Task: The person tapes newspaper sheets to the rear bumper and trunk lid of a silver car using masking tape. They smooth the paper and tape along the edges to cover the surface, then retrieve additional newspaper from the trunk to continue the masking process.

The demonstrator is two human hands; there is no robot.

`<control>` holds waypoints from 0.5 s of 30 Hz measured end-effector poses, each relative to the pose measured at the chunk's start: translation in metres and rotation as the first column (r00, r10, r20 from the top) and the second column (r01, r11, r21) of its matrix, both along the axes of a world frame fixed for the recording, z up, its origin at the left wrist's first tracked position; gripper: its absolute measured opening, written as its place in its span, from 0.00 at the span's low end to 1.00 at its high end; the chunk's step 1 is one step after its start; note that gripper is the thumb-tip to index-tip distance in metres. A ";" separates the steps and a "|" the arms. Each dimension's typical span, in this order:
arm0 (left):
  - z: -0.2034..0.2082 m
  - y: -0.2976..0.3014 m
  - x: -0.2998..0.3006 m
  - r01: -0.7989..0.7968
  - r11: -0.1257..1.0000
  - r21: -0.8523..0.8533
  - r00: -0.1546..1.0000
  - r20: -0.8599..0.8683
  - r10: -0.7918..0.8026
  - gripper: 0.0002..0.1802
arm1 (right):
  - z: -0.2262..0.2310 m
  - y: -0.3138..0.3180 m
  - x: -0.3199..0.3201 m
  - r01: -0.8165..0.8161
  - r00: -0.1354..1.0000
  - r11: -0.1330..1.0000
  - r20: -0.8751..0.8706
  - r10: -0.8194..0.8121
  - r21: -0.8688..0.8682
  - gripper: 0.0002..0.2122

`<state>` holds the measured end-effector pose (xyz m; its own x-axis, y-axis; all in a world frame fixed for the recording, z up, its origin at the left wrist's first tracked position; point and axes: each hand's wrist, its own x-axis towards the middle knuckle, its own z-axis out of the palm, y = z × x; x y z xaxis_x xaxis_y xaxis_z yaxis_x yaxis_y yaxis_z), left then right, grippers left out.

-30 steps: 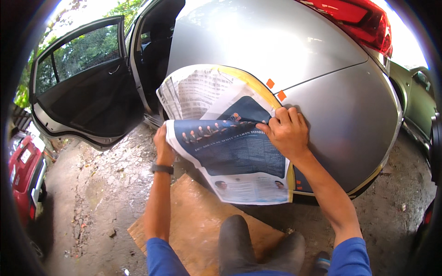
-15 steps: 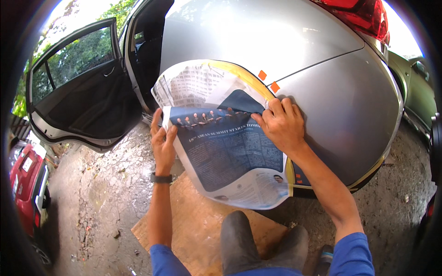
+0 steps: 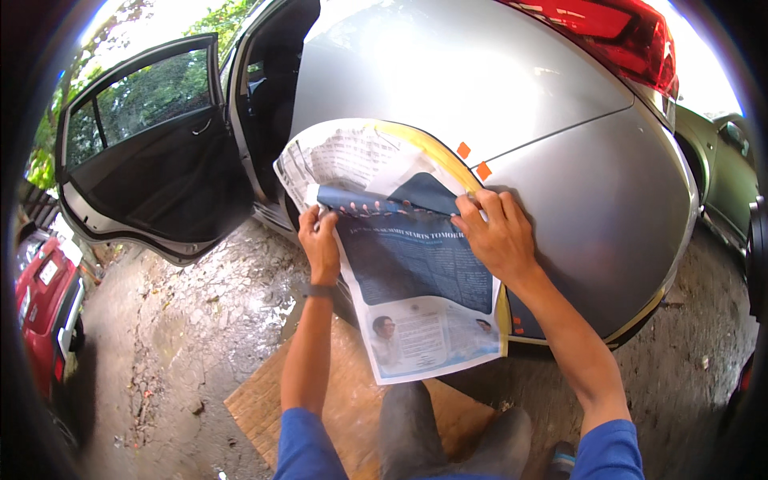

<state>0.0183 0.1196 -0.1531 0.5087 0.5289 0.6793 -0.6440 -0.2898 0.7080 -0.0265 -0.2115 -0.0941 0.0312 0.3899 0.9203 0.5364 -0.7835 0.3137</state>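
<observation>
Holds newspaper (image 3: pixel 416 264) at the side of the car (image 3: pixel 592 228), along a curve of yellow tape (image 3: pixel 503 316). Pinches the folded upper edge with both hands: left end in the left hand (image 3: pixel 322 252), right end in the right hand (image 3: pixel 504 236), just beside the car. Has a board (image 3: pixel 352 408) on the ground by the car.

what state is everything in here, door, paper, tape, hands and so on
newspaper, upper edge folded over, lower left corner hanging free
left hand, pinching the newspaper's upper left
right hand, pinching its upper right
yellow tape, stuck along the newspaper's right edge
orange tape pieces, stuck on
car door, open
wooden board, flat on the ground
tail light, cannot tell whether lit
</observation>
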 end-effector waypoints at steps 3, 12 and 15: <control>0.000 0.002 -0.023 0.241 0.947 -0.212 0.970 0.088 -0.227 0.11 | 0.000 0.001 0.000 0.012 1.000 1.000 0.019 -0.012 0.000 0.14; 0.053 0.059 -0.049 0.649 0.704 -0.289 0.707 -0.111 -0.698 0.10 | -0.002 0.003 0.004 0.075 0.995 0.997 0.065 -0.074 -0.018 0.09; 0.057 0.065 -0.039 0.607 0.651 -0.456 0.739 0.022 -0.674 0.07 | -0.003 0.002 0.004 0.060 0.996 0.998 0.066 -0.058 -0.015 0.09</control>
<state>-0.0207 0.1848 -0.0960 0.8958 0.2392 0.3747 -0.4445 0.4934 0.7477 -0.0225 -0.2092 -0.0971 -0.0058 0.4047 0.9144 0.4671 -0.8075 0.3604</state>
